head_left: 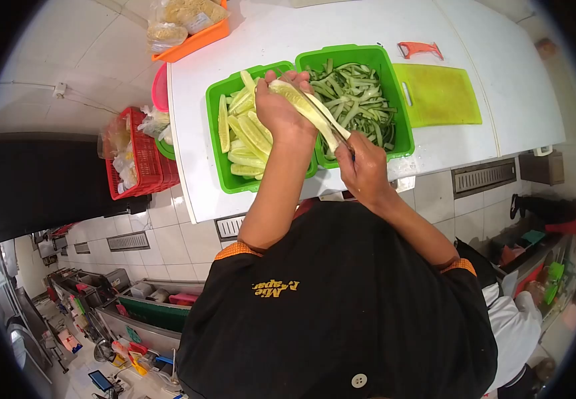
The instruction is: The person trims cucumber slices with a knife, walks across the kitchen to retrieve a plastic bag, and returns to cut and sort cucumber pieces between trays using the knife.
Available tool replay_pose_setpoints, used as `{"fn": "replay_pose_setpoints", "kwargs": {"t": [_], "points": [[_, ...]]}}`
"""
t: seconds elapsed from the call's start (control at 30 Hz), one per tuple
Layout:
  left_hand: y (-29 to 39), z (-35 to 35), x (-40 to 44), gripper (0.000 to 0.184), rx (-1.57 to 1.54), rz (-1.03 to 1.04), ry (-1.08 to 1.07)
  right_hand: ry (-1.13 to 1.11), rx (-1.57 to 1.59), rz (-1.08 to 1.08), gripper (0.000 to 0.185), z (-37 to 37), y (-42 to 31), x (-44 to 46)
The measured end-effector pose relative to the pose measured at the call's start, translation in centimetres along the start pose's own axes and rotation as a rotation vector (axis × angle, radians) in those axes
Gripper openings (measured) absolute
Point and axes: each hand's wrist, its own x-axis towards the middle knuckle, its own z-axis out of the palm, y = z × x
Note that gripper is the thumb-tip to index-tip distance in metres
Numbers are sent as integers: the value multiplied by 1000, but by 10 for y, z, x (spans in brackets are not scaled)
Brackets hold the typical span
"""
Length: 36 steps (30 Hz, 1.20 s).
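Note:
My left hand (281, 110) is closed around a pale peeled cucumber (296, 101), held slantwise above the two green baskets. Lengthwise, the cucumber is split into two pieces that lie close together. My right hand (366, 166) is closed at the cucumber's lower end, on what looks like a small knife (345, 142); most of it is hidden by my fingers and the cucumber. Below my left hand, the left green basket (216, 143) holds several peeled, halved cucumbers (251, 136). Dark green peel strips (358, 96) fill the right green basket (404, 126).
A yellow-green cutting board (442, 96) and an orange peeler (421, 50) lie right of the baskets on the white table (461, 40). An orange tray (198, 38) with bagged food stands at the back left. Red crates (145, 159) sit beyond the left edge. Another person (511, 326) is behind at right.

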Motion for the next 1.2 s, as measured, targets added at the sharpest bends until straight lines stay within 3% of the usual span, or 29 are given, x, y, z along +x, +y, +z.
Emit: {"fn": "replay_pose_setpoints", "kwargs": {"t": [0.27, 0.57, 0.67, 0.73, 0.97, 1.07, 1.2], "points": [[1, 13, -27, 21, 118, -54, 42, 99, 6, -58, 21, 8, -2, 10], [-2, 8, -34, 25, 219, -138, -59, 12, -35, -105, 31, -2, -10, 15], [-7, 3, -31, 24, 224, -161, -115, -102, 66, 19, 40, -4, -8, 19], [-5, 2, -30, 25, 218, -154, -134, -104, 58, 29, 30, -2, -8, 20], [-5, -5, -24, 35, 225, -196, -255, -127, 151, 25, 25, 2, -5, 40], [-5, -22, -5, 44, 185, -129, -306, -202, 298, 156, 28, 13, -3, 51], [3, -49, 13, 63, 281, -50, -264, -324, 332, 127, 29, 37, 6, 60]]}}
